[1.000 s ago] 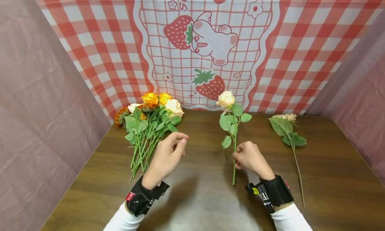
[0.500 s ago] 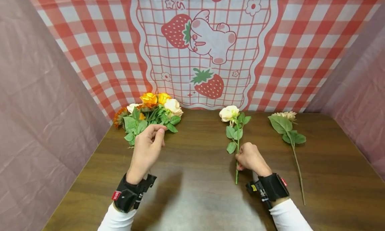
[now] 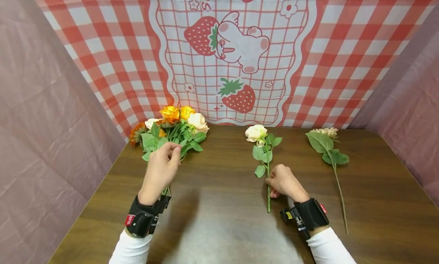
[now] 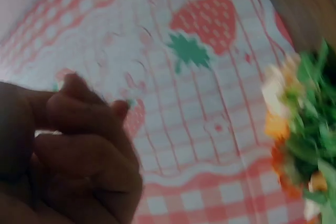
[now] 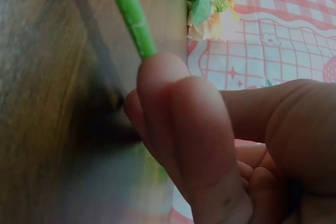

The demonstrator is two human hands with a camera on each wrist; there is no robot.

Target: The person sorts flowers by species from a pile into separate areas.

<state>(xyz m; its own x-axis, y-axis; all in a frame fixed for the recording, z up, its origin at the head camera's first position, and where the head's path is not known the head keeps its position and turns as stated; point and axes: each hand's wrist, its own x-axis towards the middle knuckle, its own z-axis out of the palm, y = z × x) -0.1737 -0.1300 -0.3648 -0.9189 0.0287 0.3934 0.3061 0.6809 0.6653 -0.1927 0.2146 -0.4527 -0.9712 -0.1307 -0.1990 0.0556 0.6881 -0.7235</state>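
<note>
Green stem between its fingertips, the right hand (image 3: 282, 182) is pinching the cream rose (image 3: 256, 133), its grip closing on the stalk about halfway down; the right wrist view is showing the fingers (image 5: 178, 129) curling round the green stalk just above the bench (image 3: 226, 226). That rose is lying lengthwise on the middle of the wooden bench, its bloom pointing toward the checked backdrop (image 3: 343, 46) and its cut end reaching toward the person. Over on the other side, the left hand (image 3: 160, 170) is resting on the bunch of flowers (image 3: 169, 132), fingers curling into the leaves and stems; whether its grip is actually closing on a stem I cannot tell, since the left wrist view is blurring badly. The bunch, orange and cream blooms together, is lying at the far left of the bench. A single pale flower (image 3: 327, 147) is lying well apart to the right, touched by neither hand.
</note>
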